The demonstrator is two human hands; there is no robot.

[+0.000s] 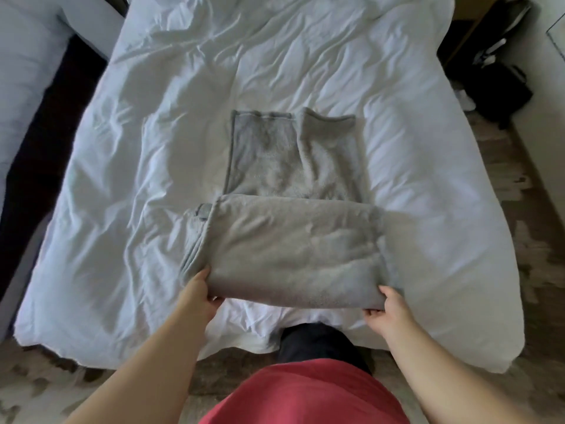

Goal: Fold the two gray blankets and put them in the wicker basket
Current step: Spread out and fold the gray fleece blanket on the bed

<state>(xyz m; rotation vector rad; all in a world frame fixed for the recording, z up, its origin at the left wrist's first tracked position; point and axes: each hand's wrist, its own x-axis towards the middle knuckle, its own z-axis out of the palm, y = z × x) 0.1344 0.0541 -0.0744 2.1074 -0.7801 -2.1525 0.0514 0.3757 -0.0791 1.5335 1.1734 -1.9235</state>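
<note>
Gray blanket (pixel 293 240) lies half-folded on the white bed (pixel 122 179); my left hand (pixel 200 296) and right hand (pixel 386 310) pinch its near corners. I should keep edges aligned while folding forward.

— Any words, labels or numbers to read here?
— None. The soft grey fleece blanket (pixel 293 249) shows no legible mark, nor does the crumpled white duvet (pixel 153 117) beneath it.
</note>
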